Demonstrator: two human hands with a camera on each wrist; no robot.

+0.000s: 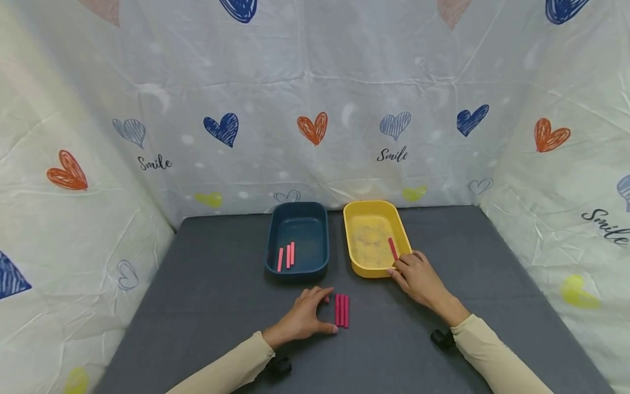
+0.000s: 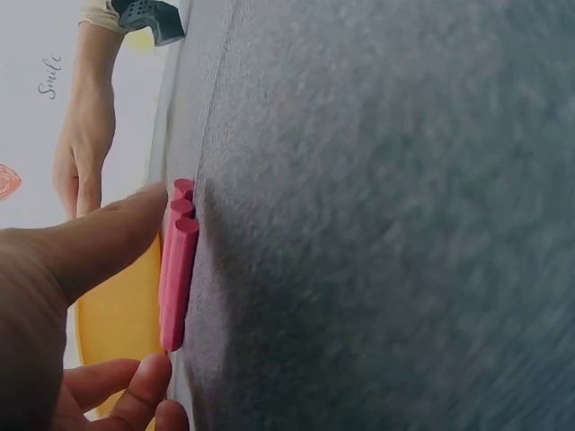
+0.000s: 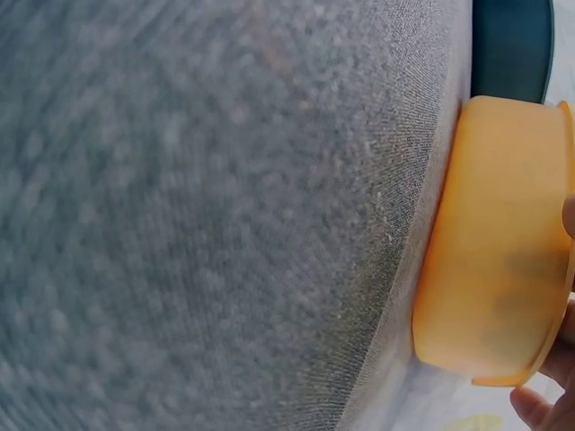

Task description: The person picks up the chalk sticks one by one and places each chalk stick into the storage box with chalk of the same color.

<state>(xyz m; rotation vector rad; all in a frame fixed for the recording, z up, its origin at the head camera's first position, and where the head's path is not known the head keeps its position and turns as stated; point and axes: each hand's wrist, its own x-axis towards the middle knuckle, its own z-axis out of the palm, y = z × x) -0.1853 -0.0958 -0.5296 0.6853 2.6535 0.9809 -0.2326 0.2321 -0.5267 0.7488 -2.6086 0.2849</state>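
Note:
Three dark pink sticks (image 1: 342,311) lie side by side on the grey cloth. My left hand (image 1: 303,317) is beside them, thumb and fingers spread apart, with the thumb near their ends in the left wrist view. Over the near right corner of the yellow tray (image 1: 372,272) is my right hand (image 1: 420,279). Another dark pink stick (image 1: 392,248) is in that tray, its near end meeting the right fingers; whether they pinch it is hidden. Several right fingertips (image 3: 530,406) show by the tray's rim in the right wrist view.
A dark blue tray (image 1: 272,235) stands left of the yellow one, holding three lighter pink sticks (image 1: 288,256). Both trays stand near the back edge of the grey cloth (image 1: 216,273). White fabric (image 1: 270,164) printed with hearts hangs behind and on both sides.

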